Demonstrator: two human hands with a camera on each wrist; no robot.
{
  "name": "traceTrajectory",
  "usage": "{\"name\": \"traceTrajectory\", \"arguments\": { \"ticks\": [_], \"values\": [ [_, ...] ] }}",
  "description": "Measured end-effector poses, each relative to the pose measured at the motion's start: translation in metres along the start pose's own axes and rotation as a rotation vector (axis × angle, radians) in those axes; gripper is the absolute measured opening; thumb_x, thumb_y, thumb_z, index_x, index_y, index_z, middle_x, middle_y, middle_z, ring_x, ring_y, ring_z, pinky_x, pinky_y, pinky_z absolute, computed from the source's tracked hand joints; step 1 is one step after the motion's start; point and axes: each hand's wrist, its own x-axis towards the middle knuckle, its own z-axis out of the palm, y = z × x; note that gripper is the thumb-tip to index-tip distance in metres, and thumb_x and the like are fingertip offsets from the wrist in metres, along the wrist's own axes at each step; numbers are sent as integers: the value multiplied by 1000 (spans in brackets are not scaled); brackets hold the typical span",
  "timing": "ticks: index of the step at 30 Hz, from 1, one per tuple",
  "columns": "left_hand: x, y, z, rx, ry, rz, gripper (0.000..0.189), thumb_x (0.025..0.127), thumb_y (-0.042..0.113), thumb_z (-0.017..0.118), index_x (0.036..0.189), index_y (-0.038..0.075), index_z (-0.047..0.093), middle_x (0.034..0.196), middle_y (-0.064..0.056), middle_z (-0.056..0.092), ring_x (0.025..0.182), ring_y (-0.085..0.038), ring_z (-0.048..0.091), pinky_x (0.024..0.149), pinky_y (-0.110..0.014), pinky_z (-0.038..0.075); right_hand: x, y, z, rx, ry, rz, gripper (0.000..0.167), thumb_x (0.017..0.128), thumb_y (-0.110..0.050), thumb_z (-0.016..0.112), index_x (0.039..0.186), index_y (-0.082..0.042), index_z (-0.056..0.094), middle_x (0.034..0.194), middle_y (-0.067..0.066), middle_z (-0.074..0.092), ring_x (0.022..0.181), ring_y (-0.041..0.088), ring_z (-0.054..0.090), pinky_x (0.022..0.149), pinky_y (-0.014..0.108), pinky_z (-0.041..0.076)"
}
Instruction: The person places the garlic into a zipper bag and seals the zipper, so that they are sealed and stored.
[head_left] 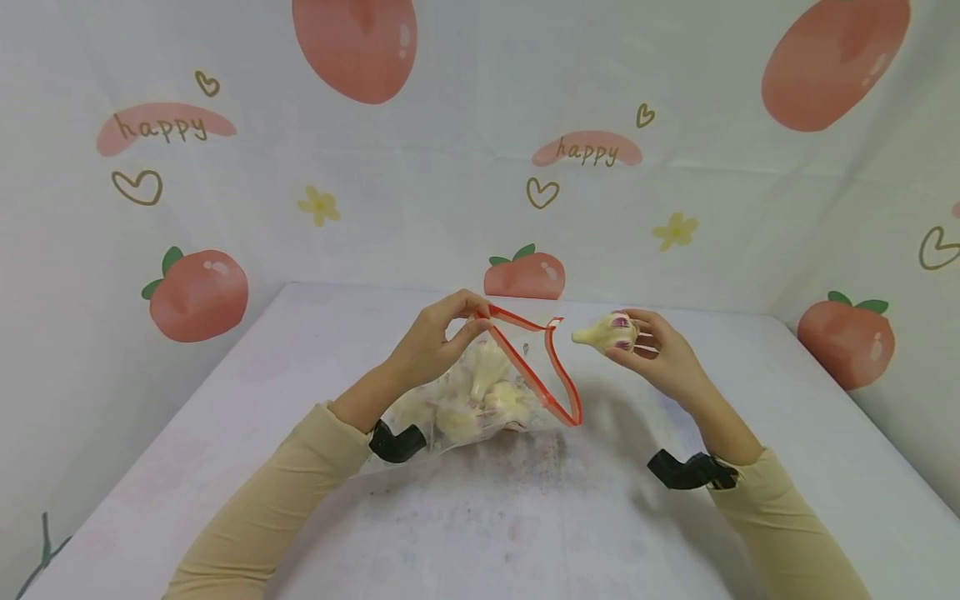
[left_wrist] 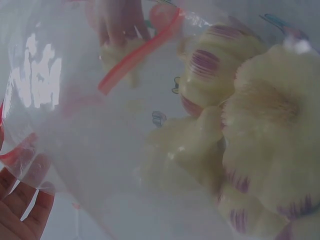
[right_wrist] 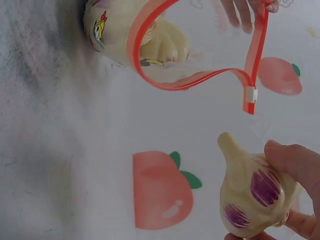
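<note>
A clear zip bag (head_left: 442, 392) with a red-edged mouth (right_wrist: 175, 85) holds several garlic bulbs (head_left: 487, 400), cream with purple streaks. My left hand (head_left: 442, 329) pinches the bag's red rim at its upper left, and the mouth gapes toward the right. In the left wrist view, bulbs (left_wrist: 270, 130) show through the plastic beside the fingers (left_wrist: 22, 205). My right hand (head_left: 663, 354) grips one more garlic bulb (head_left: 611, 332) by its rounded end, stem pointing left. That bulb (right_wrist: 255, 195) is outside the bag, just right of the opening. A white slider (right_wrist: 251, 94) sits on the red zip.
The bag rests on a white tabletop (head_left: 510, 525) with faint smudges. Behind stands a white cloth backdrop (head_left: 435, 167) printed with fruit, hearts and words. Black wrist mounts (head_left: 690, 471) are strapped on both arms.
</note>
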Motion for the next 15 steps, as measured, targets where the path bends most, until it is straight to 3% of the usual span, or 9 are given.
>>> {"name": "traceTrajectory", "arguments": {
  "ticks": [15],
  "values": [
    [1, 1, -2, -9, -1, 2, 12, 90, 6, 59, 99, -2, 54, 99, -15, 63, 97, -25, 63, 91, -39, 50, -8, -15, -3, 11, 6, -32, 63, 86, -21, 68, 138, -5, 37, 129, 25, 50, 114, 40, 54, 74, 4, 44]
  ]
}}
